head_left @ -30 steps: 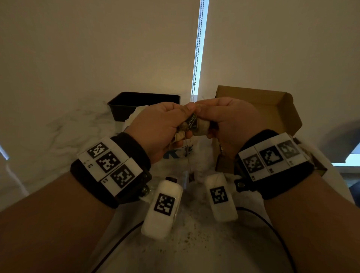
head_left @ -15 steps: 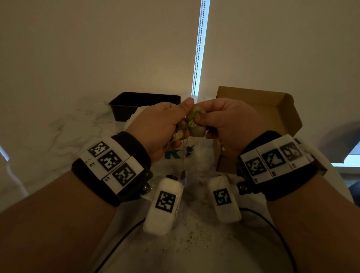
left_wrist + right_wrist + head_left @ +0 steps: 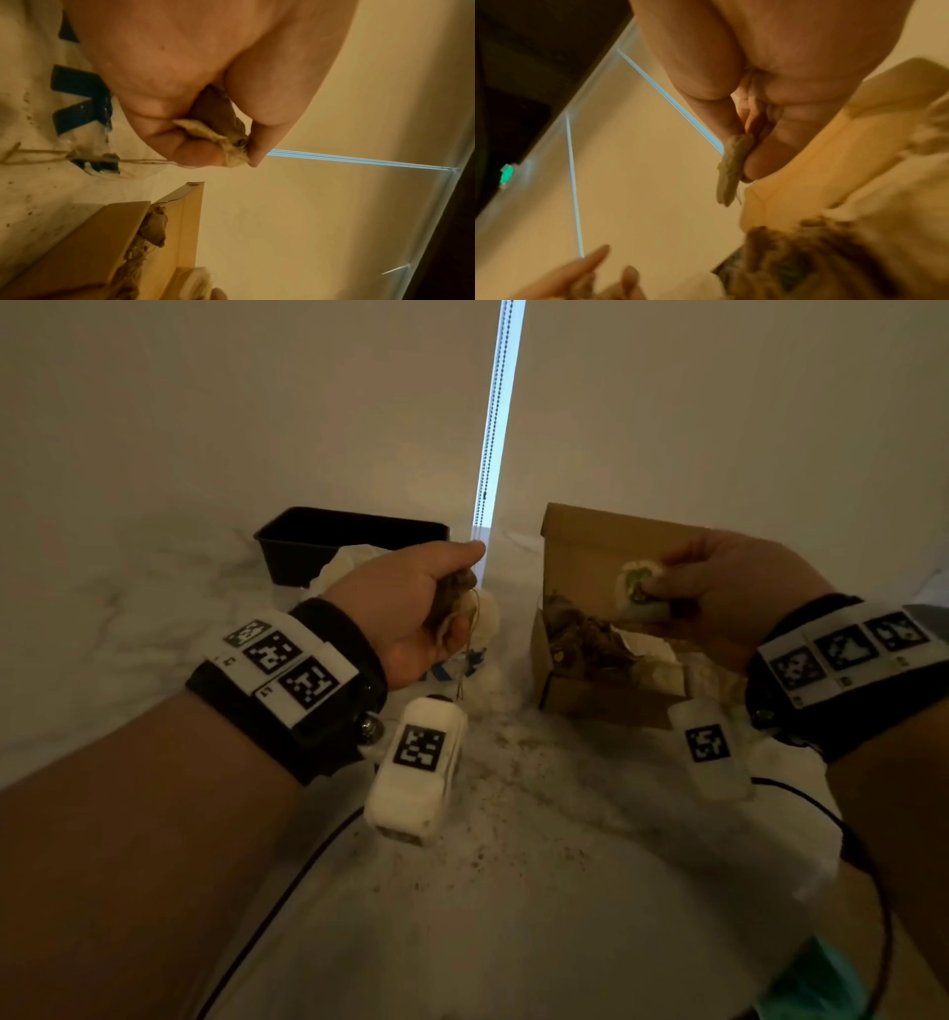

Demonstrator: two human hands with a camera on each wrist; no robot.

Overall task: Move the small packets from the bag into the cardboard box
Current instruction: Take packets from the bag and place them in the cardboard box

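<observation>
My right hand (image 3: 665,590) pinches a round pale packet with green print (image 3: 637,585) above the open cardboard box (image 3: 565,541). In the right wrist view that packet (image 3: 731,170) is edge-on between thumb and fingers, over the box (image 3: 834,154). Several brown packets (image 3: 580,634) lie in the box. My left hand (image 3: 454,600) grips a bunch of brown packets (image 3: 218,125) with a string (image 3: 144,161) hanging down. It hovers over the white bag with blue letters (image 3: 485,618), left of the box.
A black tray (image 3: 349,539) stands at the back left, behind the bag. Dark crumbs (image 3: 493,819) speckle the marble counter between my arms. A black cable (image 3: 287,880) runs along the near counter. A blind's bead chain (image 3: 495,428) hangs at the back centre.
My hands were together at the centre on one bunch. They have parted: the right hand has carried one packet right, over the box; the left keeps the rest.
</observation>
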